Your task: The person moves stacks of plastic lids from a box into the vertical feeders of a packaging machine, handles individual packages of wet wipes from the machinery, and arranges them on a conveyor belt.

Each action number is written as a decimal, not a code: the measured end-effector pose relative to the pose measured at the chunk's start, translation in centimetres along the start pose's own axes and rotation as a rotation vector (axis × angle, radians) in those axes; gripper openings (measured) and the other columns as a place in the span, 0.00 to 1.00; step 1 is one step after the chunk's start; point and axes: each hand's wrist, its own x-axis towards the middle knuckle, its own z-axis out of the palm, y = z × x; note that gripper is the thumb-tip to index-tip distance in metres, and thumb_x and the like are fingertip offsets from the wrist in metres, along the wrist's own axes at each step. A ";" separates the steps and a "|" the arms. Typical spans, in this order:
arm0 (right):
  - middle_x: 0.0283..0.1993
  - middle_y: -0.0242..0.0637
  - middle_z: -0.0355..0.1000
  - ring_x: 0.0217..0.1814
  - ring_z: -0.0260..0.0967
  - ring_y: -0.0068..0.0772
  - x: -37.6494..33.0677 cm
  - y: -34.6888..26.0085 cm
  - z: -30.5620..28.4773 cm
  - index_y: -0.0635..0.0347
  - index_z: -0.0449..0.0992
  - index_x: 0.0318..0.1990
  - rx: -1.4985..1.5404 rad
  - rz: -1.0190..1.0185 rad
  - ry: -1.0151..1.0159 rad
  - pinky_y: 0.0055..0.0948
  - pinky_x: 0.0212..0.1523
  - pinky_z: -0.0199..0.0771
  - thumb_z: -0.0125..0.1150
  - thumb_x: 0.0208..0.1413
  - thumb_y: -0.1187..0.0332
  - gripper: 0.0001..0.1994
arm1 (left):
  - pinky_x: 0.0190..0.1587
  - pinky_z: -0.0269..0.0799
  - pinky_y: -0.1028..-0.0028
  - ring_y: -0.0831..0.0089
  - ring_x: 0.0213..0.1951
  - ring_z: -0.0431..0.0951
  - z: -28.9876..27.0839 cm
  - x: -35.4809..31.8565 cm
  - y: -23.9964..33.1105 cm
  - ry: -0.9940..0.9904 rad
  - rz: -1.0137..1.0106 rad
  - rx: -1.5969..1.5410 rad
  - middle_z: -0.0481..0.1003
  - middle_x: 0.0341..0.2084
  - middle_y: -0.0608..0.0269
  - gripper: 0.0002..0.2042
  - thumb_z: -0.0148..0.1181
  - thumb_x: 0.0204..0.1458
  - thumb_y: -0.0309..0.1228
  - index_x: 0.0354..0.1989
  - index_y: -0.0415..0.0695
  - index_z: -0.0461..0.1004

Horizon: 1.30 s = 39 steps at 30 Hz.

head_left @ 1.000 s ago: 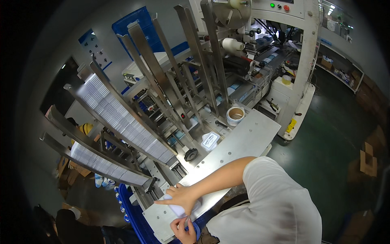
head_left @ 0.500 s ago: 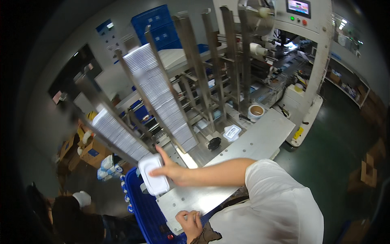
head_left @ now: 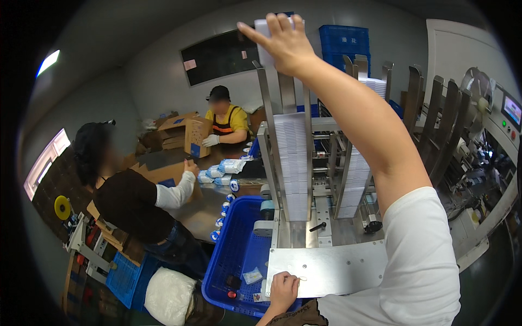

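My right hand (head_left: 285,41) is raised high at the top of the metal guide rails. Its fingers are closed over white plastic lids (head_left: 265,48), partly hidden behind the hand, so how many I cannot tell. Below, a tall stack of white lids (head_left: 292,163) stands between upright rails (head_left: 266,108). A second lid stack (head_left: 353,182) fills the rails to its right, partly behind my forearm. My left hand (head_left: 284,289) rests with curled fingers on the near left corner of the metal plate (head_left: 331,266). Anything under those fingers is hidden.
A blue basket (head_left: 231,266) with small packets lies left of the plate. Beyond it, one person (head_left: 136,201) handles a cardboard box, and another (head_left: 228,117) sits farther back. Wipe packs (head_left: 223,169) lie on their table. The machine's control panel (head_left: 511,111) is far right.
My view has swung left, bringing two people into sight. My right hand has risen from low beside the left stack to the rail tops, carrying white lids. My left hand stays on the plate.
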 end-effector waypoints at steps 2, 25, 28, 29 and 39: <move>0.58 0.46 0.57 0.63 0.51 0.45 -1.5 -1.3 -0.1 0.25 0.38 0.70 0.196 -0.102 -0.254 0.48 0.60 0.47 0.69 0.37 0.74 0.55 | 0.37 0.67 0.66 0.59 0.36 0.69 0.1 0.0 0.3 0.006 -0.015 -0.014 0.68 0.32 0.59 0.06 0.64 0.45 0.29 0.29 0.43 0.74; 0.35 0.45 0.75 0.30 0.74 0.32 -42.8 -11.8 -21.0 0.68 0.67 0.53 2.097 0.079 -1.381 0.24 0.31 0.74 0.62 0.55 0.68 0.21 | 0.46 0.65 0.66 0.60 0.43 0.69 0.4 -3.6 7.0 0.163 -0.234 -0.238 0.67 0.37 0.58 0.06 0.62 0.48 0.29 0.31 0.43 0.73; 0.31 0.41 0.76 0.27 0.74 0.26 -47.7 -10.2 -23.7 0.69 0.73 0.41 2.223 0.584 -1.698 0.20 0.28 0.74 0.59 0.56 0.75 0.08 | 0.46 0.65 0.67 0.63 0.43 0.69 0.4 -7.9 9.1 0.085 -0.239 -0.349 0.68 0.38 0.59 0.05 0.63 0.49 0.28 0.32 0.44 0.74; 0.31 0.40 0.76 0.27 0.73 0.25 -49.4 -10.1 -24.4 0.68 0.73 0.41 2.226 0.639 -1.833 0.19 0.29 0.74 0.60 0.56 0.74 0.08 | 0.46 0.65 0.67 0.62 0.43 0.69 -0.1 -9.6 10.0 0.061 -0.274 -0.308 0.69 0.39 0.59 0.05 0.63 0.49 0.28 0.32 0.44 0.74; 0.61 0.50 0.61 0.59 0.61 0.48 -72.7 -14.9 -25.2 0.61 0.64 0.60 1.155 0.428 -1.997 0.45 0.56 0.64 0.65 0.50 0.68 0.29 | 0.44 0.72 0.61 0.56 0.43 0.72 -23.4 -20.2 17.3 0.306 -0.493 0.813 0.73 0.37 0.53 0.06 0.61 0.43 0.24 0.31 0.41 0.73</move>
